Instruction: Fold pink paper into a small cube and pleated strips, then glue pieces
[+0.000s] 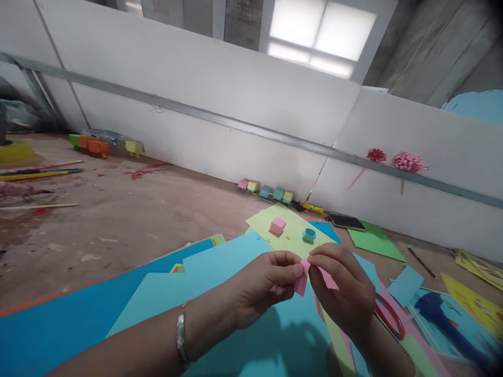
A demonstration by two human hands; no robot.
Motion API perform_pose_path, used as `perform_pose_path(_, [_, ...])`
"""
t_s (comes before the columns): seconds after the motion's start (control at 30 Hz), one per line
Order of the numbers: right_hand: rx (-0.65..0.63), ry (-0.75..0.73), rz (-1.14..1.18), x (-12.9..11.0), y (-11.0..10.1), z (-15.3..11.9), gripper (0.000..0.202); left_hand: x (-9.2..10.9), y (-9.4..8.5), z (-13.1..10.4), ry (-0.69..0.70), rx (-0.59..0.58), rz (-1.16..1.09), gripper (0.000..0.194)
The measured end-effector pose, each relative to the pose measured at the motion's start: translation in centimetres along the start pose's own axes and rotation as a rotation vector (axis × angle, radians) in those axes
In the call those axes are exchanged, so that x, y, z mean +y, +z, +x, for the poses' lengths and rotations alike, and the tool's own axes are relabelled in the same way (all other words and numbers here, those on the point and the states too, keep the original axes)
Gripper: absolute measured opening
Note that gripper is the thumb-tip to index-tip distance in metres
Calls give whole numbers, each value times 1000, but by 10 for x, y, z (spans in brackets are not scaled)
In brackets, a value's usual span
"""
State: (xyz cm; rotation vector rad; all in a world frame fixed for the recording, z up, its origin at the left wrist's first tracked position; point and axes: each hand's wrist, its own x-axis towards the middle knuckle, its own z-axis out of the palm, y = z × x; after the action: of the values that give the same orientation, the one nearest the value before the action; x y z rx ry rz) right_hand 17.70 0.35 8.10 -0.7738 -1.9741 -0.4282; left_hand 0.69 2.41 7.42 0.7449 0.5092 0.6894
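Note:
Between my two hands a small piece of pink paper [301, 283] is pinched, with a crease or fold near its top. My left hand [271, 277] grips its left edge between thumb and fingers. On the other side, the fingertips of my right hand [341, 283] press together on its top. Just beyond the hands, a pink paper box [277, 226] and an open teal paper box [309, 234] stand on a pale yellow sheet [261, 217]. Light blue sheets [168, 298] lie beneath my hands. Red-handled scissors [393, 317] are partly hidden by my right wrist.
Several small coloured paper boxes [265, 191] line the wall. A black phone [346, 222] lies by a green sheet [375, 241]. Orange paper shapes [94, 145] sit at the back left, with pencils [43, 173] nearer. Pink paper flowers [409, 162] rest on the wall rail.

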Motion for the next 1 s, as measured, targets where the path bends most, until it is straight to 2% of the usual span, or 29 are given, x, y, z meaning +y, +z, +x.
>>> perform_pose_path(0.3, [-67,175,177,-8,1,6,18,2,2,-1,71,95,92,33])
perform_pose_path(0.6, [-123,193,224,-11,0,6,19,2,2,-1,177,156,258,17])
perform_pose_path(0.77, [-128,190,210,-9,4,7,18,1,-1,1,146,214,297,20])
perform_pose_path(1.0, [-166,247,207,-10,5,5,17,0,-1,3,182,230,204,31])
